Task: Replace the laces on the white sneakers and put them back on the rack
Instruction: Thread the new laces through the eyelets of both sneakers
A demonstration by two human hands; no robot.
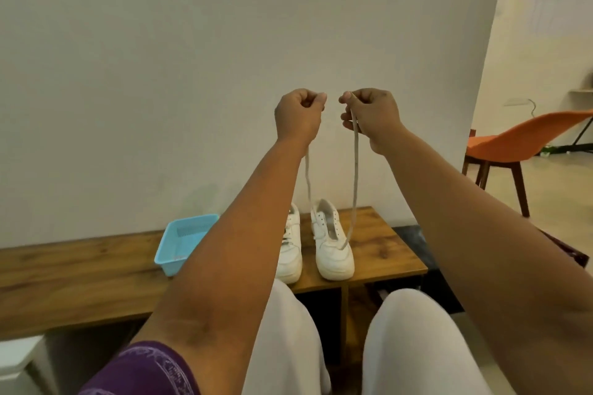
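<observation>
On the wooden rack (385,253): two white sneakers (332,247) at 6 o'clock.
Left hand (298,115): raised, pinching one end of the lace (354,170).
Right hand (372,115): raised, pinching the other end.
Blue basket (183,242): 9 o'clock of sneakers.

1. Wooden bench (385,253) runs along the wall.
2. Two white sneakers (332,244) stand on it side by side, toes toward camera.
3. Blue plastic basket (179,242) sits left of them, near.

Plain off-white wall (192,58) behind wooden tabletop (80,266); orange chair (519,144) with dark wooden legs on pale floor (552,202) right.
</observation>
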